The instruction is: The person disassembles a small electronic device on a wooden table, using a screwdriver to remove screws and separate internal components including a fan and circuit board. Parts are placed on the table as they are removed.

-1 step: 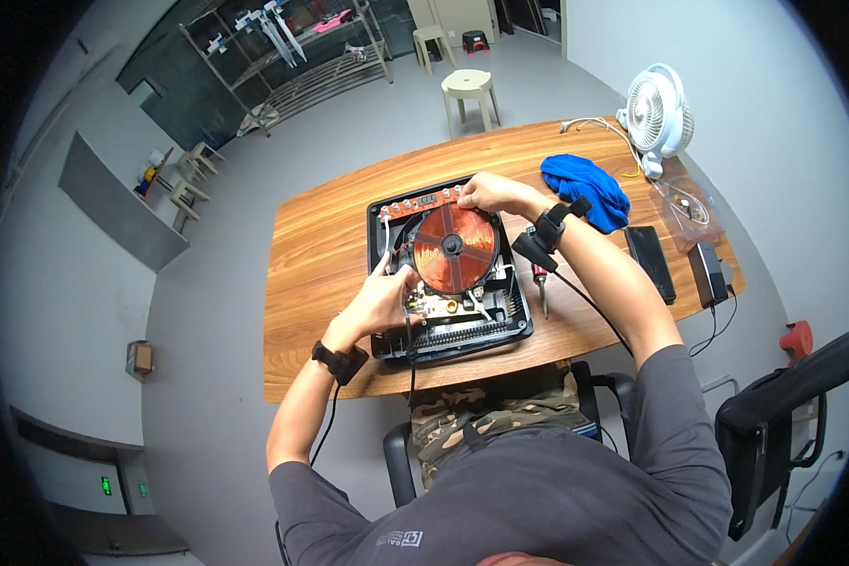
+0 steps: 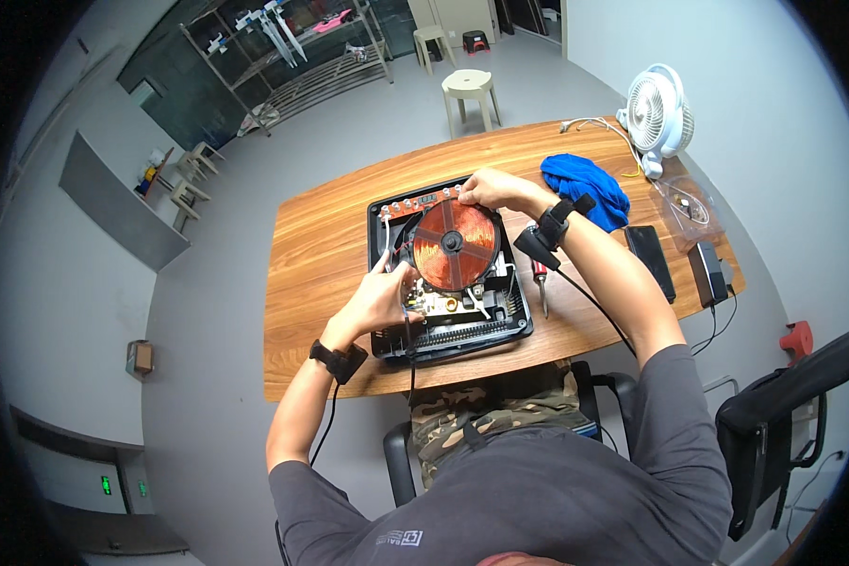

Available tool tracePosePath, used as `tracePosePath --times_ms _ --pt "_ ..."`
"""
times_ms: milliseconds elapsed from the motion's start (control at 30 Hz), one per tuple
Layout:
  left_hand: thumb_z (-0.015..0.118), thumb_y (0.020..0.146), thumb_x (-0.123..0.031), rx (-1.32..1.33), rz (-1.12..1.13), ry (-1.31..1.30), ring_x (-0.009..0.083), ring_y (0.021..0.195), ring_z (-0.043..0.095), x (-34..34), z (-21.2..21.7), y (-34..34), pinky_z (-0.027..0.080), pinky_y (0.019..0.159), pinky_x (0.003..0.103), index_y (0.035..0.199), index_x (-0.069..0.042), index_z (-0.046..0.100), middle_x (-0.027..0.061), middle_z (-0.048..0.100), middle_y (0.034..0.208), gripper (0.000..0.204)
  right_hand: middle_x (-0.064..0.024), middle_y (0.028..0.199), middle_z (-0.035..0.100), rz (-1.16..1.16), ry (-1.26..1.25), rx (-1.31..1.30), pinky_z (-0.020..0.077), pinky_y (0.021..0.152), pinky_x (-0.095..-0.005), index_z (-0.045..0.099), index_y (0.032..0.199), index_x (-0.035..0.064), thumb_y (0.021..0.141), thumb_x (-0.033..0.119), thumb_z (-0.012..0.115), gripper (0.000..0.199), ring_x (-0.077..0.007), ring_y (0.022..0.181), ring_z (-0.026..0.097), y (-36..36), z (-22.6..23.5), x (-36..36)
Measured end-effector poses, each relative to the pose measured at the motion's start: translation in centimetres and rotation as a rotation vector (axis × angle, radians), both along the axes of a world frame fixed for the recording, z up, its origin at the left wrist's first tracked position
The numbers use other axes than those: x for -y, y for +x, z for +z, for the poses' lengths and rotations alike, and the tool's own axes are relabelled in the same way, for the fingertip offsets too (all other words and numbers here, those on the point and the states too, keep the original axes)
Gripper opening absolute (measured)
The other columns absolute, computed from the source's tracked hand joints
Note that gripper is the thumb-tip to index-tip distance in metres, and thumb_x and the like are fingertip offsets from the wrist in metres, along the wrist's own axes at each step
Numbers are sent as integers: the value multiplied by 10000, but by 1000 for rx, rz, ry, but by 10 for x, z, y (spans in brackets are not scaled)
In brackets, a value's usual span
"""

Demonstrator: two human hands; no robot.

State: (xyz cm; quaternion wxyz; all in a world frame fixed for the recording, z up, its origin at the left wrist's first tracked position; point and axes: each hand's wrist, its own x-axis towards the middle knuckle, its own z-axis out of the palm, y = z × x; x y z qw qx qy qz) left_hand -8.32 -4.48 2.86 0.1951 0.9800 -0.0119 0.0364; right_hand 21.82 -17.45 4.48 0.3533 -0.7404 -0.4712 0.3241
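My right hand (image 2: pixel 486 191) pinches, thumb against finger, the far right rim of the round, flat copper-wound coil (image 2: pixel 432 229). My left hand (image 2: pixel 379 300) is spread at the coil's near left edge, thumb apart from forefinger; whether it grips that edge or only steadies it, I cannot tell. Holding opposite sides probably keeps the coil level.

The coil sits over the open black rectangular plastic case (image 2: pixel 462 352), with the orange-brown button board (image 2: pixel 407 207) beyond it and the black ribbed metal heat sink (image 2: pixel 457 334) on its near side. Right of the coil, the red-handled tool with a thin metal tip (image 2: pixel 540 271) lies on the brown wood-grain surface (image 2: pixel 321 236), perhaps left there to be within reach.
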Motion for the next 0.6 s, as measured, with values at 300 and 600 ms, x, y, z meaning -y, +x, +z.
tracePosePath --times_ms 300,600 --pt "935 629 -297 85 39 -64 405 1084 639 24 22 -6 328 1212 527 1027 -36 515 153 668 1007 635 14 778 640 -12 42 4 455 606 -293 754 999 -6 995 217 653 245 -89 682 538 3 31 21" --pt "962 610 -255 158 124 -144 312 1021 684 21 45 -38 555 841 403 1042 -46 522 114 641 980 651 -24 833 686 -29 82 -176 473 591 -278 758 1064 -25 1003 184 644 245 -96 673 575 -17 67 26"
